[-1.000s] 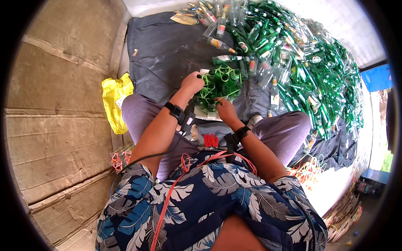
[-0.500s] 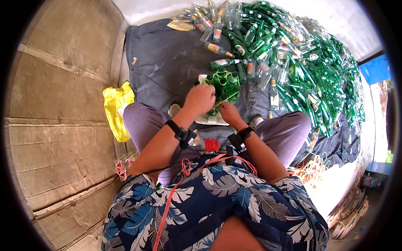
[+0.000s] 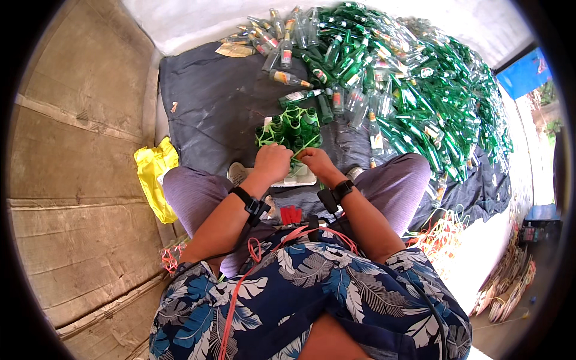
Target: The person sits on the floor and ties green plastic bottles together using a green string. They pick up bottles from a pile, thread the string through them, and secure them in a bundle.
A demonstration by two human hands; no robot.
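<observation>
A cluster of green glass bottles [image 3: 294, 128] stands upright between my feet, wound about with a light green plastic strap [image 3: 308, 144]. At its near side my left hand [image 3: 274, 162] is closed, knuckles up, with the strap at its fingers. My right hand [image 3: 318, 164] pinches the strap close beside it, only a small gap between the two hands. Under the bottles lies a white tray-like base [image 3: 305, 180], its near edge showing. My fingertips are partly hidden behind the hands.
A large heap of green and clear bottles [image 3: 420, 102] fills the right and far side of the black sheet [image 3: 204, 90]. A yellow bag [image 3: 155, 186] lies left by the cardboard wall [image 3: 78, 156]. Red pieces [image 3: 291, 215] lie before my lap; tangled straps [image 3: 441, 237] are at right.
The whole view has shifted, so the scene sits further left. My hands have come closer together at the near side of the bottles, the left one lower than before.
</observation>
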